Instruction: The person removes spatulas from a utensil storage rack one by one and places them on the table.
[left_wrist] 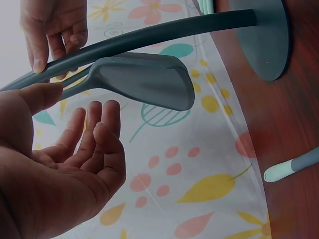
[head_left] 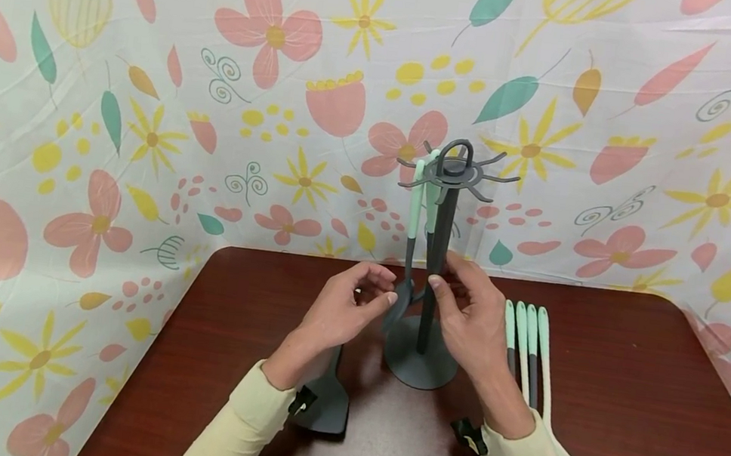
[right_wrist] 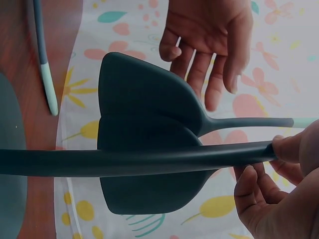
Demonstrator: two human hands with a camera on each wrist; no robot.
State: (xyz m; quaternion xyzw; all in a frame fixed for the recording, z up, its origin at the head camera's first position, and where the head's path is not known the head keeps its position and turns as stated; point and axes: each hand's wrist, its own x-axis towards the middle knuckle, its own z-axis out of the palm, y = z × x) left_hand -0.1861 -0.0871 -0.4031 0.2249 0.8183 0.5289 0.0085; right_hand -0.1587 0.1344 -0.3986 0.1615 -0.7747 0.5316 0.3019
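A dark grey utensil stand (head_left: 438, 260) rises from a round base, with a ring of hooks and a loop on top. Two utensils with mint handles hang on its left side; their broad dark heads, a front turner (right_wrist: 149, 89) and a second turner (right_wrist: 154, 194) behind the pole, overlap in the right wrist view. My right hand (head_left: 473, 321) grips the pole between thumb and fingers at mid-height. Beside the hanging heads, my left hand (head_left: 342, 305) holds nothing, its fingers spread and relaxed, thumb tip close to the front utensil in the head view.
On the brown table (head_left: 180, 403), a dark turner (head_left: 325, 405) lies left of the base, partly under my left forearm. Several mint-handled utensils (head_left: 532, 321) lie side by side at right, partly behind my right arm. A flowered cloth (head_left: 151, 80) hangs behind.
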